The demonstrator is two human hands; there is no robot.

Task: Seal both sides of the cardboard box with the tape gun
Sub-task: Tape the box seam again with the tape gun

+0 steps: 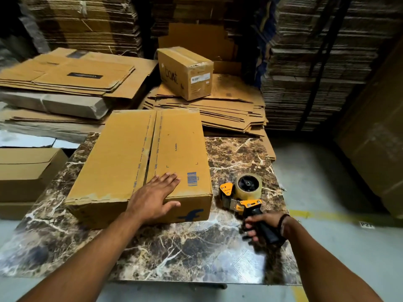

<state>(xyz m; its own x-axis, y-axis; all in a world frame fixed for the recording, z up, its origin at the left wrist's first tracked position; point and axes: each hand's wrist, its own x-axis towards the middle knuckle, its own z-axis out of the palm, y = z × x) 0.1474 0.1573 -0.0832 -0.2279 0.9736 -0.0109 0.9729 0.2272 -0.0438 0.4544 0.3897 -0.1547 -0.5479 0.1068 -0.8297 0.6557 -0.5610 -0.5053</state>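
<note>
A long brown cardboard box [122,155] lies on the marble table [174,247], its two top flaps closed with a bare seam running away from me. My left hand [154,197] rests flat on the near end of the box top, thumb over the front edge. To the right of the box lies a yellow and black tape gun [242,192] with a roll of clear tape. My right hand [263,225] grips its black handle at the table's right side.
Stacks of flattened cartons [65,77] lie behind the table, with a small sealed box [185,70] on a pile further back. Tall stacks of cardboard [316,62] wall in the back and right. An open carton [26,171] stands at the left. Grey floor [327,182] lies to the right.
</note>
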